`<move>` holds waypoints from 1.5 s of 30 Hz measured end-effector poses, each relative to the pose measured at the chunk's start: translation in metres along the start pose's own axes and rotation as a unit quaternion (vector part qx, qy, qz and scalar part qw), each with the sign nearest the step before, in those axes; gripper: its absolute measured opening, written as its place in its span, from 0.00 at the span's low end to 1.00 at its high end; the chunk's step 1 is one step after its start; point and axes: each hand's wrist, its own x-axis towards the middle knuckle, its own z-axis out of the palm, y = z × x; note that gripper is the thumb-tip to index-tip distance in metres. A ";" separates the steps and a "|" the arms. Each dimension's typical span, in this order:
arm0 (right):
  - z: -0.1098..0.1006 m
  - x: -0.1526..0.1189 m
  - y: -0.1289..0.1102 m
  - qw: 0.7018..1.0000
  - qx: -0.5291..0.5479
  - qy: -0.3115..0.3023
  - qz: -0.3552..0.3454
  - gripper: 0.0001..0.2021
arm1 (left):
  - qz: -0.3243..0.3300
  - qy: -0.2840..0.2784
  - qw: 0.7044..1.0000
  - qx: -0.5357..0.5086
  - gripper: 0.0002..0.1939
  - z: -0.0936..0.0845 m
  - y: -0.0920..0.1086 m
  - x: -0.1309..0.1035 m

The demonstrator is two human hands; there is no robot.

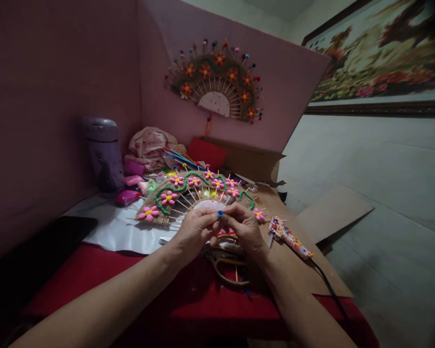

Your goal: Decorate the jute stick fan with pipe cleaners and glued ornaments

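Between my fingertips is a small blue ball [220, 214], perhaps of soft clay. My left hand [199, 227] pinches it from the left, and my right hand [244, 227] pinches it from the right. Just beyond them lies a fan-shaped craft [157, 202] of twine and thin sticks, with pink flowers and a wavy green strip. One blue and one yellow tip show on sticks along its top edge. Below my hands rests a pair of scissors [226, 278], its blades partly hidden.
A glue gun [288, 237] with a black cord lies right on brown cardboard [286, 275]. At left stand a purple thermos [103, 154] and pink packets [128, 197]. A finished-looking fan [199, 63] hangs on the pink board behind. Red cloth [130, 290] covers the table.
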 end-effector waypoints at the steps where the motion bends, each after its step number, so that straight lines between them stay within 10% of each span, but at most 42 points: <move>1: 0.001 -0.001 -0.001 1.000 -0.006 -0.008 0.000 0.09 | 0.002 0.000 1.000 -0.003 0.07 0.000 -0.001 0.000; 16: 0.003 -0.007 -0.004 0.998 -0.035 -0.032 -0.035 0.09 | 0.067 0.018 0.992 0.109 0.11 0.001 -0.004 -0.003; 30: 0.007 -0.002 0.011 0.996 -0.070 0.006 -0.059 0.07 | 0.218 0.115 0.916 0.318 0.05 -0.005 -0.013 0.003; 45: 0.008 0.001 0.002 0.999 0.016 0.027 0.026 0.10 | 0.067 0.094 0.978 0.173 0.10 0.000 -0.009 0.005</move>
